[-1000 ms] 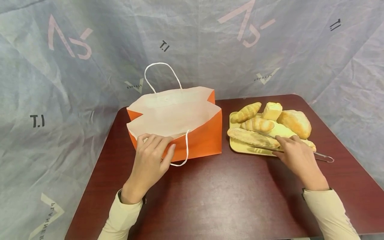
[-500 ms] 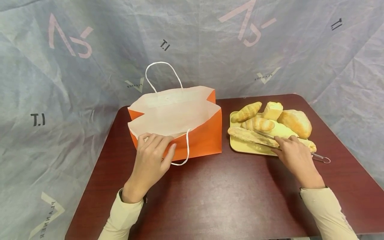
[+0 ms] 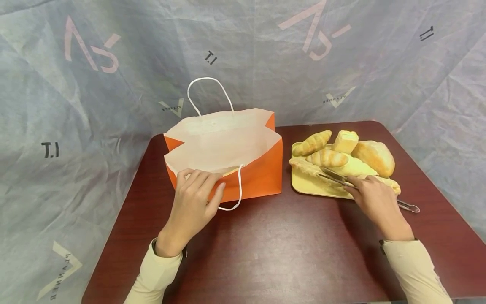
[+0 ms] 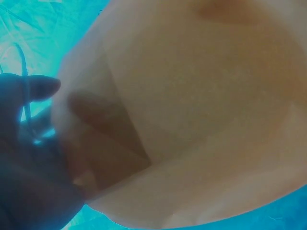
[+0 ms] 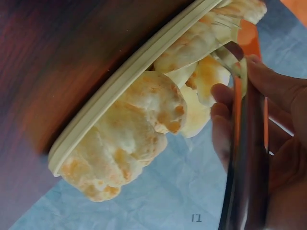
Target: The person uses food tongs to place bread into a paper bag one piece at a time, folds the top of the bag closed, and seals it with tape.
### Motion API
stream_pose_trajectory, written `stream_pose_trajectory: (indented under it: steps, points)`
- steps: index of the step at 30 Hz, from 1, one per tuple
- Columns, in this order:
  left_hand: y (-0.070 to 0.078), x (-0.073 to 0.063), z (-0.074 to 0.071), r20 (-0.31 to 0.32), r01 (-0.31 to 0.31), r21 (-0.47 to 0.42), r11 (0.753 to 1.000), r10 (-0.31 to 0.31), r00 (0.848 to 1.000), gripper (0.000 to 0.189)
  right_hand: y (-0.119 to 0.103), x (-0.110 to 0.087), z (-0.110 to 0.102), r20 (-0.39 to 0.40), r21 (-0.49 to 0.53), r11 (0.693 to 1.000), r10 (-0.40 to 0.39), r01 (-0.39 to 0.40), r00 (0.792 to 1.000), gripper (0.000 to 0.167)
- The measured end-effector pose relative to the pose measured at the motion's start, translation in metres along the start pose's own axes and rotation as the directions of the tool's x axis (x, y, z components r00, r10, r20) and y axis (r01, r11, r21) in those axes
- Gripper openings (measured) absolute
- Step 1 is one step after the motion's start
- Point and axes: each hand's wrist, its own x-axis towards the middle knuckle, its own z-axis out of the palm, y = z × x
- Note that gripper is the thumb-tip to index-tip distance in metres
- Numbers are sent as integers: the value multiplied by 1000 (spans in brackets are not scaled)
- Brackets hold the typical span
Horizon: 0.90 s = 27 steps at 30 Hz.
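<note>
My left hand (image 3: 193, 202) grips the near rim of an orange paper bag (image 3: 258, 173), its fingers hooked over the edge. The pale inside of the bag (image 4: 201, 96) fills most of the left wrist view. Over a yellow tray (image 3: 305, 188) at the right, my right hand (image 3: 373, 202) holds metal tongs (image 3: 410, 207). The tongs' tips lie close together at a long baguette (image 3: 301, 164) along the tray's near side. Part of the baguette is hidden by the hand and tongs. In the right wrist view the tongs (image 5: 249, 158) run between thumb and fingers.
Behind the baguette lie two croissants (image 3: 313, 142), a square bun (image 3: 345, 141), a round loaf (image 3: 373, 157) and a pale yellow bread (image 3: 355, 165). White cord handles (image 3: 240, 190) rise and hang from the bag. A grey cloth (image 3: 250, 63) backs the dark red table (image 3: 265, 253).
The tongs' arms, spread apart over the baguette before, have come together. The baguette's left end has shifted slightly backward. My left hand stays on the bag's rim.
</note>
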Motion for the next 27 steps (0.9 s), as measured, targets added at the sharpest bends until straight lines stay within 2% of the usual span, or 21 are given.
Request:
stream_pose_trajectory:
  steps: [5,12,19,24,27]
  points:
    - [1,1,0,6,-1,-2,1000,1,1000,19,3,-4,-2,-78,30,999,-10,13,997,15]
    - [1,1,-1,7,2,4,1000,-2,1000,20,2,-3,-10,-190,43,997,-53,63,980,24]
    - [1,0,-1,6,9,4,1000,-9,1000,20,-6,-2,-22,-226,70,997,-26,43,974,29]
    - [1,0,-2,9,12,2,1000,-12,1000,20,-12,1,-30,-292,76,994,-57,83,955,30]
    - [2,0,-2,10,14,-1,1000,-14,1000,20,-18,4,-37,-322,78,993,-62,92,945,37]
